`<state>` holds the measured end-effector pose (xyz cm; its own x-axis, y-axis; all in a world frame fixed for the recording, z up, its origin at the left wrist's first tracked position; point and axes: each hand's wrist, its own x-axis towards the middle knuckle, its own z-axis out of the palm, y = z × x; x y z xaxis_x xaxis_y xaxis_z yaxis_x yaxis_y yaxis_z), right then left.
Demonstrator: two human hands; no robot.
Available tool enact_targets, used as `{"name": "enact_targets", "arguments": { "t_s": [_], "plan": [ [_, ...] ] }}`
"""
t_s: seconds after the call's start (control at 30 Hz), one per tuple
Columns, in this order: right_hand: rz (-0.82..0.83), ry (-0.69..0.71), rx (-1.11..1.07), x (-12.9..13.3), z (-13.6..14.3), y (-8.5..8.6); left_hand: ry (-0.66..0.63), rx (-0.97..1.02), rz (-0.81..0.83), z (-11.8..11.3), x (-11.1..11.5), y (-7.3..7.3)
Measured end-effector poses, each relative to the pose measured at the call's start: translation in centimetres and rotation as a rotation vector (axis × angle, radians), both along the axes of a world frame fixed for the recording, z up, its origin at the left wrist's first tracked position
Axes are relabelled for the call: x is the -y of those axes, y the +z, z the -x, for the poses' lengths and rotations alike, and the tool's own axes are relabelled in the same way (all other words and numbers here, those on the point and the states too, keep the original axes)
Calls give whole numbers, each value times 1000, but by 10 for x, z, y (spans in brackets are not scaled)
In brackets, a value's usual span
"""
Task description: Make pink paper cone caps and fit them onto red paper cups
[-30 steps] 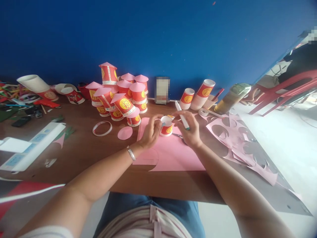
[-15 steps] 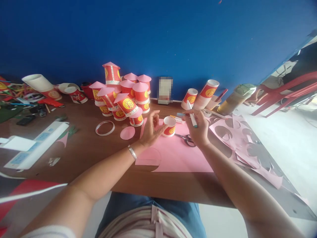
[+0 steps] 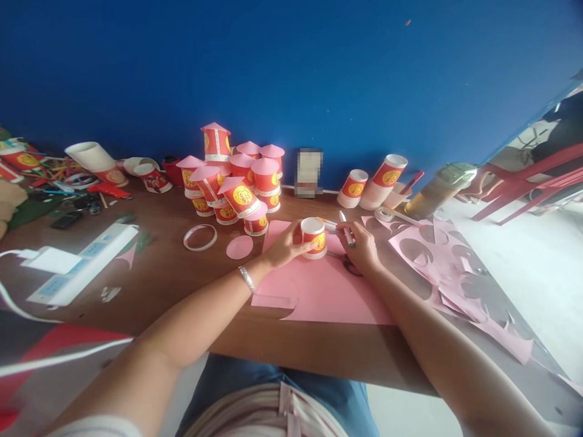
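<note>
A red paper cup with a yellow emblem and white rim [image 3: 314, 238] stands on a large pink paper sheet [image 3: 337, 297]. My left hand [image 3: 286, 246] wraps round its left side, the thumb across its front. Held in my right hand [image 3: 362, 246], just right of the cup, is a white marker [image 3: 347, 229], its upper end tilted back. Dark-handled scissors [image 3: 351, 266] lie on the sheet, partly hidden by my right hand. Left of the sheet lie a pink paper disc [image 3: 239, 247] and a white ring [image 3: 200, 237].
Several red cups with pink cone tops [image 3: 242, 197] stand stacked at the back left. Stacked cups [image 3: 385, 179] and a bottle [image 3: 439, 188] stand at the back right. Pink scraps [image 3: 450, 261] cover the right side; a power strip [image 3: 84, 267] lies left.
My left hand has closed round the cup from its left side. My right hand has lowered slightly, with the marker still in it. The whole view has shifted a little.
</note>
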<state>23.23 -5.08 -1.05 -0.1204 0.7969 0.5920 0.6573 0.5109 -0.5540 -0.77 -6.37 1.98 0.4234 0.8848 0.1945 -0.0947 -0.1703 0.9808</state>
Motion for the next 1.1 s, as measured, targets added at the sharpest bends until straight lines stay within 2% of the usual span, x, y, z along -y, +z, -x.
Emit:
{"name": "enact_targets", "arguments": {
  "t_s": [0.2, 0.33, 0.53, 0.67, 0.77, 0.9, 0.97, 1.1],
  "plan": [
    [60, 22, 111, 1, 0, -5, -66, 178, 149, 4, -4, -3],
    [22, -23, 160, 2, 1, -3, -102, 281, 259, 5, -5, -6],
    [-120, -90, 67, 12, 1, 6, -167, 382, 379, 6, -6, -2],
    [-155, -7, -3, 32, 5, 12, -227, 386, 433, 6, -3, 1],
    [-125, 113, -26, 46, 11, 18, -209, 393, 465, 5, -2, -2],
    [-114, 271, -33, 54, 20, 26, -123, 401, 506, 4, -3, -8],
    [-138, 266, -23, 54, 22, 28, -79, 410, 495, 3, -4, -9],
    [-177, 163, -12, 53, 22, 29, -54, 378, 458, 1, -4, -6]
  ]
}}
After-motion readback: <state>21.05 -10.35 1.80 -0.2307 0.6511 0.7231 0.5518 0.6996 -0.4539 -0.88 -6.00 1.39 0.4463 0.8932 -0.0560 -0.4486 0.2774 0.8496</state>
